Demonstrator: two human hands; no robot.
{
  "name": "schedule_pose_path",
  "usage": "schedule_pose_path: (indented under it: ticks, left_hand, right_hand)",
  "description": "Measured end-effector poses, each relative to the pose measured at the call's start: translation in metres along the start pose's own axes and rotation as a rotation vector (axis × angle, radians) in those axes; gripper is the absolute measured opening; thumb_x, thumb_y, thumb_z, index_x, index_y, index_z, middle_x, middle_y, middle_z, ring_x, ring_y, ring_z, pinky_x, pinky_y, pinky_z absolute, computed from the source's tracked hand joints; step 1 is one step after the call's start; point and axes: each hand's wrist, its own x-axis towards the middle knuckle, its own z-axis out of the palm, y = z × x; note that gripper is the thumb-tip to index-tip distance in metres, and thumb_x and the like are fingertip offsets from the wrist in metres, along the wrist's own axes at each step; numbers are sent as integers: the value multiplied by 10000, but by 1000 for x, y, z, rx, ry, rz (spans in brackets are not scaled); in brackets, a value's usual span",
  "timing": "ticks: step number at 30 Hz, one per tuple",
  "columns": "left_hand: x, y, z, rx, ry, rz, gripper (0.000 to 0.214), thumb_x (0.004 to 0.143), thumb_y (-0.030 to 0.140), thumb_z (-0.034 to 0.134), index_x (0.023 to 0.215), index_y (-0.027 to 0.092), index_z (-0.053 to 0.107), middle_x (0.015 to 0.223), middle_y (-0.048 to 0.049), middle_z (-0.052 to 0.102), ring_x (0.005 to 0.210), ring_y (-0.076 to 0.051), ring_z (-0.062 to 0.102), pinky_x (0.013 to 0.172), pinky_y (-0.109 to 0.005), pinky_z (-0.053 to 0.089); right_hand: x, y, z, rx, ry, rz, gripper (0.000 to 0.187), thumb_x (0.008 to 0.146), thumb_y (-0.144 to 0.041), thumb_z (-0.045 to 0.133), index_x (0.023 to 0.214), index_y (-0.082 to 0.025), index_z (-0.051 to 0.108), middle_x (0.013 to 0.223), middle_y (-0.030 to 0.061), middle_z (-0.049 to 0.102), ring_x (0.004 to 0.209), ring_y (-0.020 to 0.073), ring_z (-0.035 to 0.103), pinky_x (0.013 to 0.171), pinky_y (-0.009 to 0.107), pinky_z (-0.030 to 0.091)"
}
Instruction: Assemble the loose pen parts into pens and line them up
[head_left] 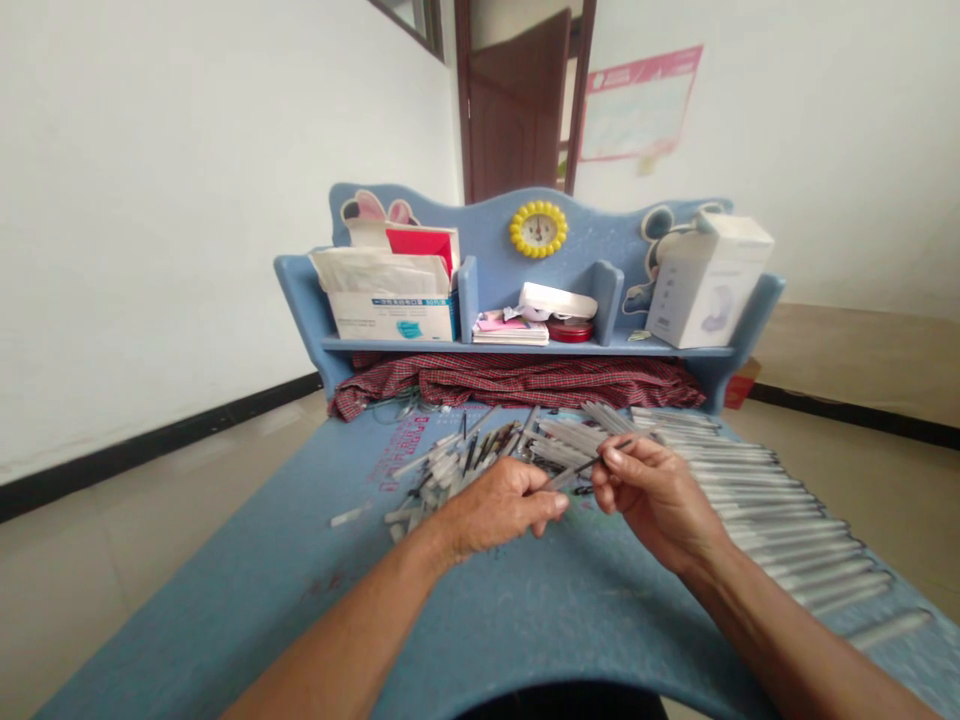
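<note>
Over the middle of the blue table, my left hand (499,505) is closed around a clear plastic tube (561,479), thumb pointing right. My right hand (660,495) pinches a thin dark rod (613,452) between thumb and fingertips. The rod lies in line with the tube, its lower end at or inside the tube's mouth; exactly how far in, I cannot tell. Behind my hands lies a loose pile of clear and whitish tubes (442,468) mixed with dark pieces. To the right, many slender clear tubes with dark ends (780,515) lie side by side in a row.
One short whitish piece (349,515) lies alone at the left. Along the back, a blue shelf (525,348) bears a mask box (394,315), a yellow-rimmed clock (538,230), and a white box (709,285). Beneath it sits bunched red checked cloth (525,380).
</note>
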Motion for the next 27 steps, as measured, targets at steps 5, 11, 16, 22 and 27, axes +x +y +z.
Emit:
schedule_pose_path:
  ticks: [5, 11, 16, 22, 27]
  left_hand:
    - [-2, 5, 2, -123, -42, -33, 256, 767, 368, 545, 692, 129, 597, 536, 27, 531, 469, -71, 409, 483, -201, 318]
    - [-4, 5, -1, -181, -8, -34, 306, 783, 408, 541, 729, 117, 618, 543, 25, 539, 455, -61, 396, 470, -198, 304]
    - [-3, 5, 0, -131, -38, -47, 270, 772, 377, 557, 695, 122, 604, 531, 29, 530, 464, -64, 406, 476, -194, 315]
    - [-1, 2, 3, -57, -80, -22, 270, 763, 386, 554, 668, 135, 587, 530, 31, 534, 462, -72, 415, 477, -202, 325]
    - [-2, 0, 3, -35, -89, -24, 286, 769, 401, 538, 659, 141, 588, 531, 30, 536, 462, -74, 414, 477, -206, 319]
  right_hand:
    - [-1, 7, 3, -108, -81, 84, 267, 629, -270, 771, 808, -141, 619, 540, -5, 631, 403, 91, 528, 396, 199, 395]
    - [1, 1, -6, -159, 19, -15, 237, 627, -286, 776, 685, -153, 589, 487, -27, 593, 374, 75, 486, 371, 186, 361]
    - [-1, -1, -6, -187, 15, -15, 220, 640, -322, 765, 648, -147, 632, 534, 5, 634, 420, 92, 525, 420, 213, 406]
    - [-2, 2, -4, -225, -64, -21, 179, 663, -299, 753, 671, -148, 657, 565, 13, 647, 444, 97, 539, 446, 227, 427]
    - [-2, 3, -8, -277, -84, -44, 158, 671, -287, 749, 686, -152, 667, 577, 10, 643, 458, 102, 540, 451, 237, 432]
